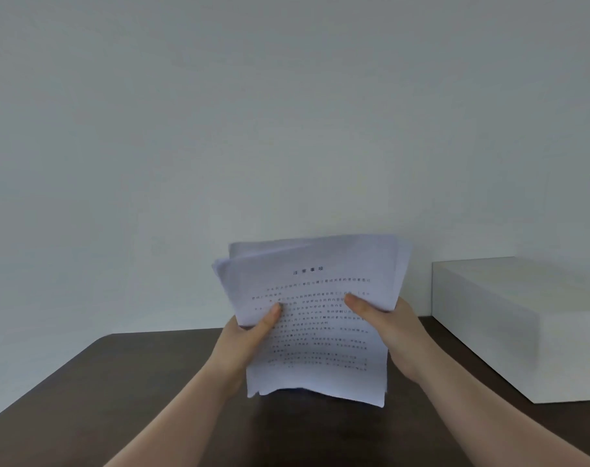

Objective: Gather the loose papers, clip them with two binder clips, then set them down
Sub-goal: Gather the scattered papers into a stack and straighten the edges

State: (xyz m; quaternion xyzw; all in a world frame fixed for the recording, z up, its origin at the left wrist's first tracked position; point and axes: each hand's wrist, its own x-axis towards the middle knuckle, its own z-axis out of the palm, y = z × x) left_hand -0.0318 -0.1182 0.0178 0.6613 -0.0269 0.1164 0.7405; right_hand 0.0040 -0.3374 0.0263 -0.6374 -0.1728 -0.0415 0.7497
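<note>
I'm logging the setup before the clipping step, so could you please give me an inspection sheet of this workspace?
Surface: dark brown table, rounded far-left corner.
Job's things: stack of printed papers held upright, edges uneven, lower edge near the table; no binder clips seen.
Clutter: white box on the table's right side.
Grippers: left hand and right hand each grip a side of the stack, thumbs on the front page.
Cables: nothing seen.
Surroundings: plain pale wall behind the table.
</note>
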